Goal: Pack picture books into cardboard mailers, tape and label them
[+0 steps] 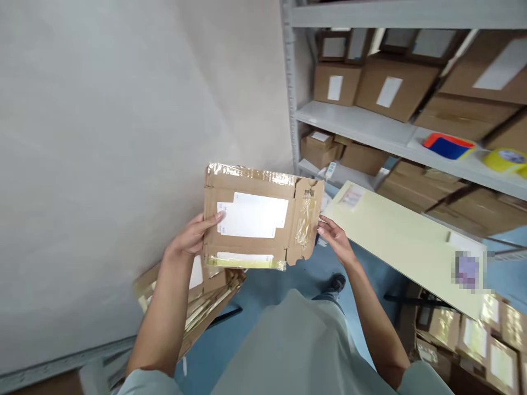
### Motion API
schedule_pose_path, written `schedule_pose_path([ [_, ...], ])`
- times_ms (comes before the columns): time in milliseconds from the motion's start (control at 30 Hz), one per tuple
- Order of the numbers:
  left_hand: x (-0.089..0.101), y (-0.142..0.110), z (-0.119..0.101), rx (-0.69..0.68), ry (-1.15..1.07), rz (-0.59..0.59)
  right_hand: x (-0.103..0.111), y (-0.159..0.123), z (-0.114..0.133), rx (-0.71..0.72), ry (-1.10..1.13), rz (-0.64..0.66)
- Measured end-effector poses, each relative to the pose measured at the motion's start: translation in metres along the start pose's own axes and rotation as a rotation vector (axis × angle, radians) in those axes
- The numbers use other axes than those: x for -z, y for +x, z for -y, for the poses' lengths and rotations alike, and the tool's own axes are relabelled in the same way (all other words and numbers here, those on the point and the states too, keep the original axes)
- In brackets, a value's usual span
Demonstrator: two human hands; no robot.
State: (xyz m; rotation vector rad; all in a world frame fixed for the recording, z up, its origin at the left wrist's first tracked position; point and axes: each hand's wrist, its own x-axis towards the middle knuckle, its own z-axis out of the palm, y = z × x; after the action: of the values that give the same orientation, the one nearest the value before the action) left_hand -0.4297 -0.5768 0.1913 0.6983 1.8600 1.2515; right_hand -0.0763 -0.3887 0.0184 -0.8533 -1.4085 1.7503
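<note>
A flattened cardboard box is held up in front of me, with white labels on its face and shiny clear tape along its edges. At its left edge my left hand grips it, the thumb lying on the front over a label. The open end flap on the right is pinched by the fingers of my right hand. My fingers behind the cardboard are hidden. Below my left hand, more flattened cardboard stands in a stack by the wall.
Grey shelves on the right carry several cardboard boxes, a red and blue roll and yellow tape. A pale table stands below them. Taped boxes are piled at lower right. A plain wall bounds the left.
</note>
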Motion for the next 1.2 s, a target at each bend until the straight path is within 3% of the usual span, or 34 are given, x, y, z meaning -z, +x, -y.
schedule_pose_path([
  [133, -0.110, 0.064, -0.018, 0.025, 0.001, 0.219, 0.094, -0.006, 0.037, -0.014, 0.020, -0.101],
  [233, -0.198, 0.104, -0.027, 0.025, 0.061, 0.342, 0.162, -0.008, 0.048, -0.033, 0.047, -0.197],
  [433, -0.366, 0.164, -0.029, -0.030, 0.112, 0.561, 0.292, -0.014, 0.040, -0.039, 0.037, -0.450],
  [600, -0.473, 0.190, -0.004, -0.012, 0.128, 0.641, 0.374, -0.030, 0.025, -0.085, -0.065, -0.557],
  [733, -0.531, 0.200, 0.021, -0.009, 0.118, 0.661, 0.416, -0.039, 0.007, -0.071, -0.119, -0.645],
  [867, -0.571, 0.213, 0.042, -0.022, 0.169, 0.756, 0.443, -0.039, -0.020, -0.098, -0.218, -0.712],
  [1033, -0.605, 0.233, 0.065, -0.132, 0.205, 0.886, 0.455, -0.036, -0.057, -0.212, -0.340, -0.858],
  [1200, -0.625, 0.250, 0.081, -0.144, 0.161, 0.978, 0.457, -0.043, -0.067, -0.365, -0.371, -0.855],
])
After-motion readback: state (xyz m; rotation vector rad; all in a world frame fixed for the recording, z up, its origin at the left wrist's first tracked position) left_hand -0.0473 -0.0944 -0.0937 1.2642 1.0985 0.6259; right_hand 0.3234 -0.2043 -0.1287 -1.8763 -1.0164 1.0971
